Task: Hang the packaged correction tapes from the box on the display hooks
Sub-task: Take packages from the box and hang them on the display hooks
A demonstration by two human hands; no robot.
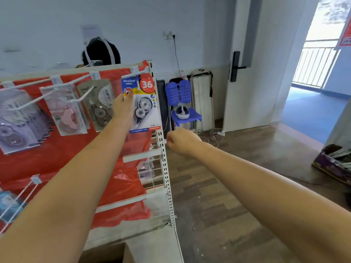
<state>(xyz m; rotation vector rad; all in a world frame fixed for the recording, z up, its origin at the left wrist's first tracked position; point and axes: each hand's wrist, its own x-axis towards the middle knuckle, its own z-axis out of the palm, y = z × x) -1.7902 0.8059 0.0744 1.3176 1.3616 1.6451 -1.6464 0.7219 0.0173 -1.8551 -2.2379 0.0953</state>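
A packaged correction tape is pinched by the left hand at the top-right hook, while the right hand is curled, holding nothing.

Chair right of rack, before wall.

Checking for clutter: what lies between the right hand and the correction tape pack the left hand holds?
In the head view, only the rack's white upright post stands between the right hand and the pack.
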